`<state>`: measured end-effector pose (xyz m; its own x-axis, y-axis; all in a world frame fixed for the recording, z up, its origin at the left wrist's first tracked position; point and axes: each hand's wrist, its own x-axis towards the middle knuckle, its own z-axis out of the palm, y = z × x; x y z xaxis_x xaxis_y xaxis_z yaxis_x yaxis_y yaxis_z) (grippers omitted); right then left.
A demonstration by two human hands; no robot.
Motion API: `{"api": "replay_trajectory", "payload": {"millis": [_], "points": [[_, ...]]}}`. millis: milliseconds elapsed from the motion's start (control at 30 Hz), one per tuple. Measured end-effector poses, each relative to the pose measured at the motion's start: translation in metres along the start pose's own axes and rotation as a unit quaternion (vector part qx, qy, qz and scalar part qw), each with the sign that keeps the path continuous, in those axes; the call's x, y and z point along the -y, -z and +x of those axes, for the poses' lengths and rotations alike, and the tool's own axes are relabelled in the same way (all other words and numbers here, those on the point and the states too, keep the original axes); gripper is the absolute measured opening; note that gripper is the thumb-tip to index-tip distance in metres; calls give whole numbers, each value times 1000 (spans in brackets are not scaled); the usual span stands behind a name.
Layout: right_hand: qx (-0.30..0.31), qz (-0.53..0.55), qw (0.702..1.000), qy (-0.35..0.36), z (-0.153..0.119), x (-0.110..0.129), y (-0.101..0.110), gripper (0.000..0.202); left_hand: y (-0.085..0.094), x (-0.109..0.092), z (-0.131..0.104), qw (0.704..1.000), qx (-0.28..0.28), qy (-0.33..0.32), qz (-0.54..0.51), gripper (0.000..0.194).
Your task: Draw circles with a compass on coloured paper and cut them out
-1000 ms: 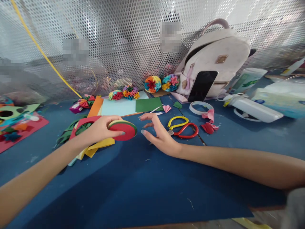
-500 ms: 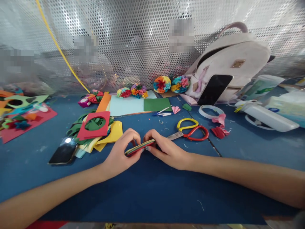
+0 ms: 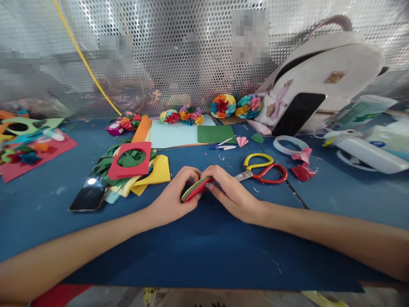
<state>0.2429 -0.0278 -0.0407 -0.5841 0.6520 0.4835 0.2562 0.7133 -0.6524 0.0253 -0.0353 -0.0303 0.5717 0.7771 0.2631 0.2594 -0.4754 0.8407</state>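
Between my hands is a thin stack of round paper discs (image 3: 197,190), red on the near face with yellow and green edges showing behind. My left hand (image 3: 175,192) pinches the stack's left side, thumb in front and fingers behind. On the other side my right hand (image 3: 234,196) grips it the same way, fingertips near those of the left. The stack is tilted, so its red face shows partly. Just beyond my right hand lie scissors (image 3: 270,169) with one yellow and one red handle, their blades partly hidden by the hand.
Left of my hands are red paper with a round hole (image 3: 110,172), yellow cut paper (image 3: 162,170) and a phone (image 3: 89,196). Pale blue sheets (image 3: 172,135), green paper (image 3: 215,134) and paper flowers (image 3: 223,105) lie farther back. A white backpack (image 3: 345,59) and tape roll (image 3: 289,144) stand right.
The paper stack has tipped so more of its red face shows. Both hands still hold it. The whole view has shifted slightly.
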Motion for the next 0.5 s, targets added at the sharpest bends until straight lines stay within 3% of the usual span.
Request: {"api": "replay_trajectory", "payload": {"millis": [67, 133, 267, 333, 500], "points": [[-1, 8, 1000, 13, -1, -1, 0, 19, -1, 2, 0, 999, 16, 9, -38, 23], [-11, 18, 999, 42, -2, -1, 1, 19, -1, 3, -1, 997, 37, 2, -62, 40], [9, 5, 996, 84, -3, 1, 5, 17, 1, 2, -4, 990, 128, -19, -54, 112], [29, 6, 996, 90, -3, 3, 8, 17, 2, 2, -5, 985, 167, -22, -46, 133], [53, 25, 994, 91, -1, 4, 10, 20, 1, 4, -6, 981, 178, -6, -78, 146]]}}
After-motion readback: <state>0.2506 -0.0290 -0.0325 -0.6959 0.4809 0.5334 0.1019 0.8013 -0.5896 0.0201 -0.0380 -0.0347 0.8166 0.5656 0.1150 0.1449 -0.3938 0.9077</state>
